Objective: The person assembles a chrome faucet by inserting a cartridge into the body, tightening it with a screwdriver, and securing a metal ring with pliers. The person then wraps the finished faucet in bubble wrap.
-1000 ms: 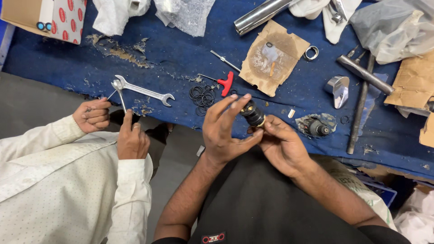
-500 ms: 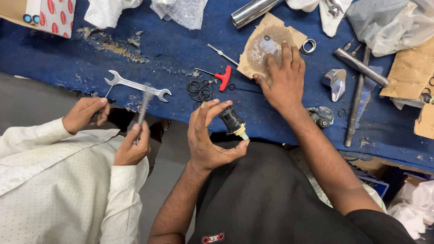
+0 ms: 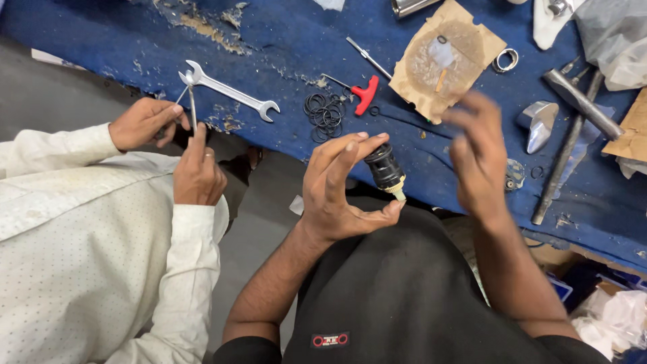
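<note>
My left hand [image 3: 340, 185] grips a small black cylindrical cartridge [image 3: 385, 168] with a pale tip, held upright over my lap at the blue bench's near edge. To its right my right hand [image 3: 482, 158] hovers blurred in the air, fingers apart; whether something small sits between its fingertips cannot be made out. Behind it a brown cardboard piece [image 3: 445, 57] with a greasy round stain lies on the blue bench top [image 3: 283, 47].
A co-worker in a white shirt at the left holds a thin tool [image 3: 191, 111] in both hands. On the bench lie a steel spanner [image 3: 226, 91], a pile of black O-rings [image 3: 325, 111], a red T-handle key [image 3: 364, 94], a metal rod [image 3: 566, 162] and a chrome part [image 3: 537, 125].
My right hand reached out to the cardboard piece and has come back toward the cartridge. My left hand kept hold of the cartridge. The view has shifted slightly.
</note>
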